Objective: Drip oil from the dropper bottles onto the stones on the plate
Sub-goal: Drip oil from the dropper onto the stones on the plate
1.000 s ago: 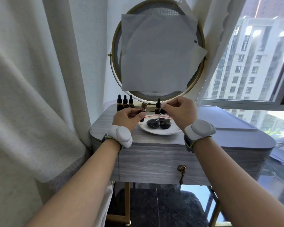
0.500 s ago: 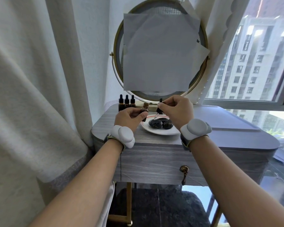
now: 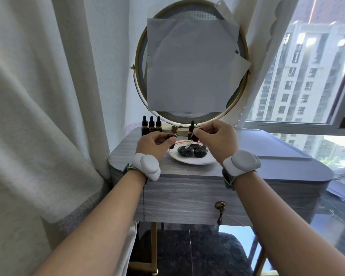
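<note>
Right, status. Left grip [image 3: 153, 143] is clenched round the open bottle [image 3: 172, 136]: brown glass, bare neck, upright, thumb across its front. The bottle's base sits at the left rim of the plate [image 3: 191, 161]; can't tell if it rests on the table [image 3: 187, 169] or is held clear of it.

Right grip [image 3: 217, 139] pinches the dropper [image 3: 194, 138] by its black bulb. The pipette slants down and left from that grip, with its tip at the left stone [image 3: 185, 152]. Touching or just off it, can't tell.

Three dark stones lie on the white plate:
- left stone, under the tip
- right stone [image 3: 200, 152], just beside it
- back stone [image 3: 195, 146], partly hidden behind the pair and right under the right grip's fingers

The plate lies between the two grips.

Beyond the left grip is a row of three capped bottles [image 3: 151, 124], upright and close together. Beyond the right grip's fingertips is one more capped bottle [image 3: 192, 125], at the foot of the round mirror [image 3: 142, 62]. The mirror's glass is mostly covered by paper sheets [image 3: 189, 66].

Each wrist carries a white pod [image 3: 146, 166] on a strap. Below the grips, the table front has a drawer knob [image 3: 220, 206]. Curtain [image 3: 38, 96] is left of the left grip, window [image 3: 307, 76] right of the right grip.
</note>
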